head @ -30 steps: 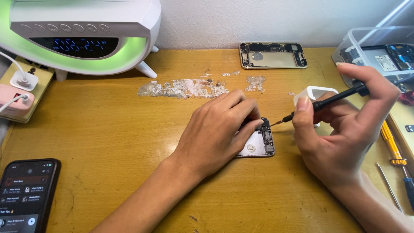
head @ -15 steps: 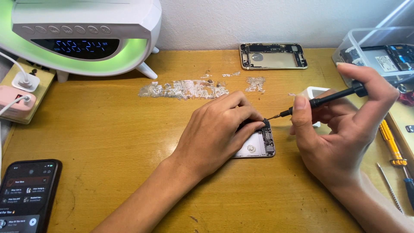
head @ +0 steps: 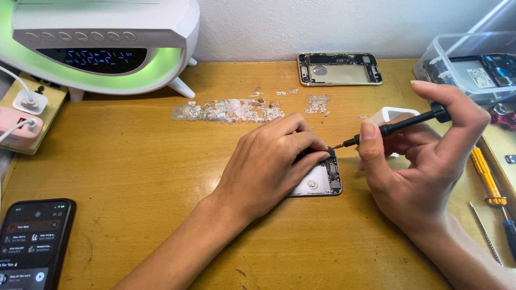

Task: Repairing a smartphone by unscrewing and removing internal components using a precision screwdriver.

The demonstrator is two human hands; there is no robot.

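My left hand (head: 271, 158) lies flat over an opened phone body (head: 321, 181) on the wooden desk, fingertips pinching something small and dark at its top edge. My right hand (head: 424, 156) holds a thin black screwdriver (head: 398, 124) between thumb and fingers. Its tip points left and hovers just above the phone's upper right corner, close to my left fingertips. Most of the phone is hidden under my left hand.
An empty phone frame (head: 339, 69) lies at the desk's back. A white lamp clock (head: 102, 43) stands back left, a power strip (head: 27, 115) with plugs beside it. A lit smartphone (head: 32, 244) sits front left. A clear plastic box (head: 473, 64) and orange-handled tools (head: 486, 174) are at right.
The screwdriver tip has lifted slightly and moved left toward my left fingertips. My left hand stays on the phone.
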